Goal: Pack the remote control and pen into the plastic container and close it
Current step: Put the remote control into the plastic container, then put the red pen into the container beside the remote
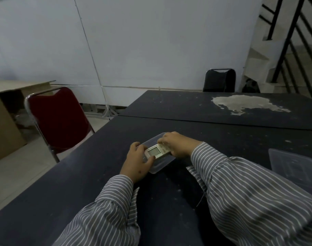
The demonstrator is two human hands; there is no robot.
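A clear plastic container [161, 165] stands on the dark table [91, 174] in front of me. A white remote control [156, 151] with a small screen lies over its opening. My right hand [178, 144] grips the remote's far end. My left hand [136, 161] rests at the container's near left side, thumb touching the remote's screen end. The clear lid [293, 167] lies flat on the table at the right. No pen shows in this view.
A red chair [59, 119] stands left of the table, with a cardboard box [2, 118] behind it. A second dark table [213, 107] with a pale worn patch adjoins at the back, a black chair [220, 80] beyond it. Stair railing rises far right.
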